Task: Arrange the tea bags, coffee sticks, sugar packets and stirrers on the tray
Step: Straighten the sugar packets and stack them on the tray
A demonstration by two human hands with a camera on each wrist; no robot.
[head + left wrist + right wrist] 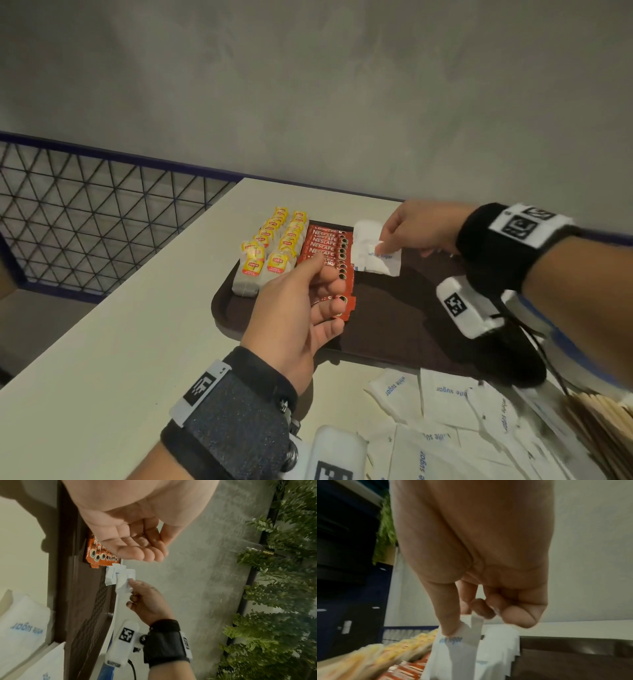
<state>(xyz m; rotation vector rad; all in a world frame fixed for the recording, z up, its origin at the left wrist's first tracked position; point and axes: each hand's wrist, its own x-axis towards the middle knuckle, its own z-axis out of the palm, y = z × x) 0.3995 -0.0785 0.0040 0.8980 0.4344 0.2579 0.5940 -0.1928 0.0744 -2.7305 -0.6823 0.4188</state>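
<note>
One sugar packet (376,255) pinched by right hand (419,229) over tray (394,329); left hand (294,308) loose, empty; risk: careless release skews the coffee sticks (327,250) beside it.

Hidden and cut-off parts

The left hand (301,308) covers part of the coffee sticks (329,246). The wooden stirrers (603,431) are cut by the right edge. In the right wrist view, the tea bags (388,651) are blurred.

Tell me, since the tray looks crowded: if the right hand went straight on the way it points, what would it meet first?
Probably the sugar packets already on the tray, just beyond the packet the right hand pinches; depth is unclear.
</note>
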